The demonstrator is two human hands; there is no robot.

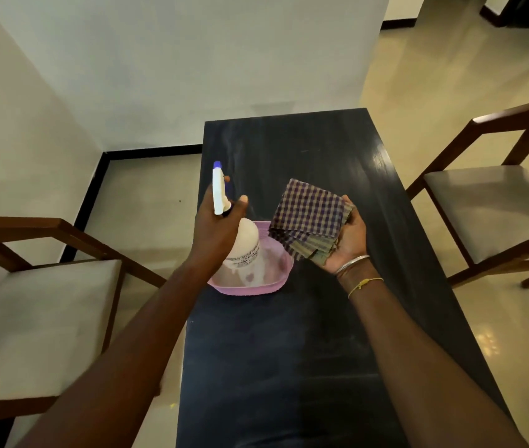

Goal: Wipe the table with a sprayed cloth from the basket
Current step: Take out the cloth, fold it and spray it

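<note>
The left grip (218,231) holds the spray bottle (245,242) above the basket (256,291). The right grip (350,240) clasps the folded cloth (311,215).

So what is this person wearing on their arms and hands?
No sleeves or gloves show: both forearms are bare. The wrist of the right hand carries a thin silver bangle and, just behind it, a yellow thread bracelet with a small knot. The left hand and its wrist wear nothing.

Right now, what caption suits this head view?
Left hand holds spray bottle, right hand holds checked cloth, over pink basket.
</note>
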